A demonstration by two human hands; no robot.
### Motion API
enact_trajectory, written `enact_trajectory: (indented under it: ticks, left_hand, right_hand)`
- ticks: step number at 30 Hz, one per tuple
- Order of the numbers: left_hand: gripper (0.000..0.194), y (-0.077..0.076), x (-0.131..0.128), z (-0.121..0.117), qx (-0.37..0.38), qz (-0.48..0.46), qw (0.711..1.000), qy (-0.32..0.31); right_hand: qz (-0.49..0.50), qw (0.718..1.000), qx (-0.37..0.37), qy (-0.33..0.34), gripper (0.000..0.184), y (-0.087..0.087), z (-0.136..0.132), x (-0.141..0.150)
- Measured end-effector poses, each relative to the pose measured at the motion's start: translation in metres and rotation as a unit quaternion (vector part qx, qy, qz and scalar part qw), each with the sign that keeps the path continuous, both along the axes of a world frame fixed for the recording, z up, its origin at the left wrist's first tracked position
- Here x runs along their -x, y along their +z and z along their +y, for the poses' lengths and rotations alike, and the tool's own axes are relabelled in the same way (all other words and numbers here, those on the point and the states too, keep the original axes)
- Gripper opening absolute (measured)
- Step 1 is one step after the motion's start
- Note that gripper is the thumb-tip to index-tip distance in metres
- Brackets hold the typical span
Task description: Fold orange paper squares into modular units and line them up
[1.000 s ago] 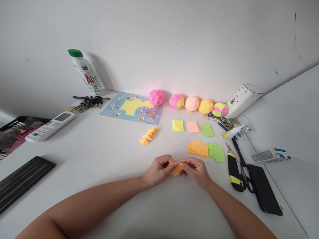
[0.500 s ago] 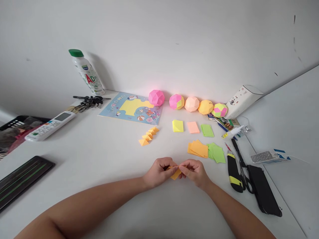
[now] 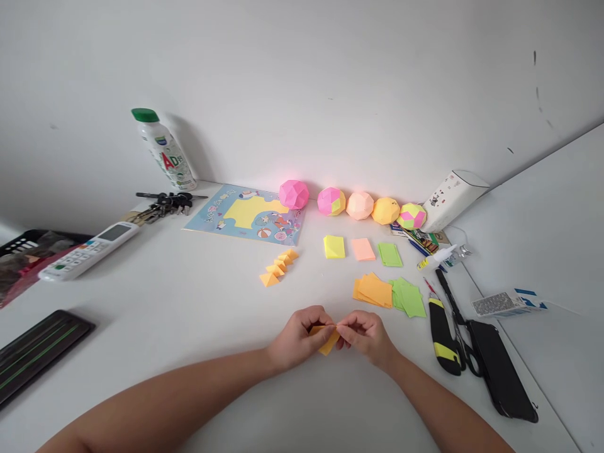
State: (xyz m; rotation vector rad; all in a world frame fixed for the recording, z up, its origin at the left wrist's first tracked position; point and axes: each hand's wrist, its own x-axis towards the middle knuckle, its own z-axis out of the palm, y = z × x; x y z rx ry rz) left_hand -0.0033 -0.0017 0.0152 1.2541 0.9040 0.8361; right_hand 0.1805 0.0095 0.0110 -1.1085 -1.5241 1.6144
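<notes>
White plastic bottle with green cap (image 3: pixel 165 151): soft shadow on its right, light from its left.
Matte white wall (image 3: pixel 377 69): diffuse, greyish light; pink glow right of the bottle.
White printed box (image 3: pixel 453 199), far right of the bottle: wide-angle outward lean.
Small orange paper piece (image 3: pixel 329 341), lower right of the bottle: fine detail soft.

single head-worn view, from above desk (image 3: pixel 189 308), facing forward and down, wall (image 3: pixel 330 75) beyond.

left fingers (image 3: pixel 315 312), right fingers (image 3: pixel 360 319) pinched
</notes>
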Motion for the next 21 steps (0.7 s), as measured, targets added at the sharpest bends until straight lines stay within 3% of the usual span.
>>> enact_trajectory:
  ticks: [10, 21]
  left_hand:
    - [0.021, -0.0009, 0.0034, 0.0027, 0.044, -0.055, 0.997, 0.037]
    - [0.023, -0.0072, -0.0001, 0.0018, -0.002, 0.021, 1.000, 0.012]
  right_hand:
    - [0.042, 0.998, 0.015, -0.043, 0.019, -0.0005, 0.0040, -0.0041]
    - [-0.029, 0.999, -0.021, -0.010, 0.013, -0.0006, 0.0010, -0.0001]
